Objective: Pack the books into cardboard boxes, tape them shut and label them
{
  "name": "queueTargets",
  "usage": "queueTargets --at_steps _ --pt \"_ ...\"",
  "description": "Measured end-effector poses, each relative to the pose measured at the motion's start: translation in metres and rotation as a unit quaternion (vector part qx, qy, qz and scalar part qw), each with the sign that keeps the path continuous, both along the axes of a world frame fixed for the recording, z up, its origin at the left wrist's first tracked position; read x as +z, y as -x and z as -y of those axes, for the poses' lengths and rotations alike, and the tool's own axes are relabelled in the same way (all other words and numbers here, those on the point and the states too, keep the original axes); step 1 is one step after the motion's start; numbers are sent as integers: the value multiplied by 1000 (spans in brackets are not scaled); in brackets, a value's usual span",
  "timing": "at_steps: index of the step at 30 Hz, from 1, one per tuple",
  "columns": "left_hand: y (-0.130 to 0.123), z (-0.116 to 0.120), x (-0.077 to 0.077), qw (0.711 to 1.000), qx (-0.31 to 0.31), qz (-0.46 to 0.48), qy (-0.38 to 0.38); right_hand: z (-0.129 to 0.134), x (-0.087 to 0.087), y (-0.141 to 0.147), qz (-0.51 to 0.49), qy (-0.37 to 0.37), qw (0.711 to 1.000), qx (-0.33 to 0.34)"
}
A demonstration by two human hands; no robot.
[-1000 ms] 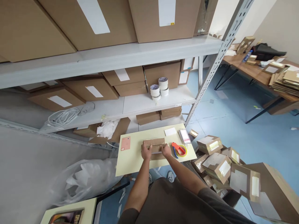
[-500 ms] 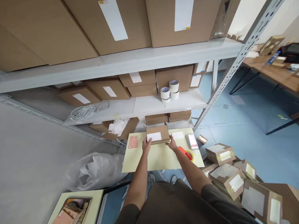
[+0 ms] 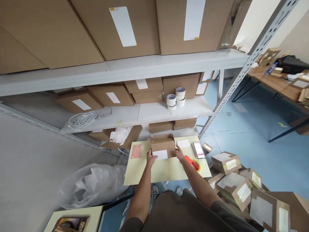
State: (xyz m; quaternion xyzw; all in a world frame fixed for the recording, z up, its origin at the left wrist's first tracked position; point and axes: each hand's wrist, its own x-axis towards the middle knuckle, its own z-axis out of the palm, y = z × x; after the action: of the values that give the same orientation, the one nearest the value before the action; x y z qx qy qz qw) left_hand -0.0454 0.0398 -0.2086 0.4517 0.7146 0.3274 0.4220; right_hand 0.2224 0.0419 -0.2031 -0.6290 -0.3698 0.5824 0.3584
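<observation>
Between my hands is a small brown cardboard box (image 3: 164, 147) with a white label (image 3: 160, 154) on the side facing me. Its far upper part looks open, with flaps standing up. My left hand (image 3: 151, 158) grips the left edge, thumb near the label. On the right edge, my right hand (image 3: 179, 153) closes around the lower corner. The box is over a pale yellow table (image 3: 145, 174). Beside my right forearm lies an orange tape dispenser (image 3: 192, 163) with a yellow-rimmed roll. A pink card (image 3: 136, 151) rests at the left, a white paper (image 3: 183, 143) at the right.
A grey metal shelf (image 3: 145, 66) holding cartons rises in front, with white tape rolls (image 3: 175, 97) and a coiled cable (image 3: 82, 120). Taped parcels (image 3: 234, 183) pile up at the right. A plastic bag (image 3: 94, 187) sits at the left. A blurred phone-like item (image 3: 198, 150) lies on the table.
The box has tipped so its labelled face turns toward me and its far flaps now show. Both hands still hold it. The view has shifted slightly.
</observation>
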Motion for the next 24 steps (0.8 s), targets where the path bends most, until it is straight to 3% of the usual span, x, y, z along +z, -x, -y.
queueTargets --at_steps 4,8,10,12,15,18,21,24 --pt "-5 4 8 1000 -11 -1 -14 4 10 -7 111 -59 991 41" --pt "-17 19 14 1000 -2 12 23 21 6 -2 181 -47 980 71" --pt "-18 25 22 997 45 -58 4 28 4 1 200 -48 977 51" --pt "-14 29 34 983 47 -170 -51 32 4 3 214 -64 975 18" --pt "-10 27 53 944 -87 -298 -111 29 9 5 232 -74 970 -2" --pt "-14 19 67 908 -225 -348 -58 17 15 8 261 -46 964 28" --pt "-21 15 71 890 -261 -374 -8 5 16 9 265 -4 964 34" --pt "-21 19 68 889 -256 -379 -19 -1 13 4 255 -5 967 11"
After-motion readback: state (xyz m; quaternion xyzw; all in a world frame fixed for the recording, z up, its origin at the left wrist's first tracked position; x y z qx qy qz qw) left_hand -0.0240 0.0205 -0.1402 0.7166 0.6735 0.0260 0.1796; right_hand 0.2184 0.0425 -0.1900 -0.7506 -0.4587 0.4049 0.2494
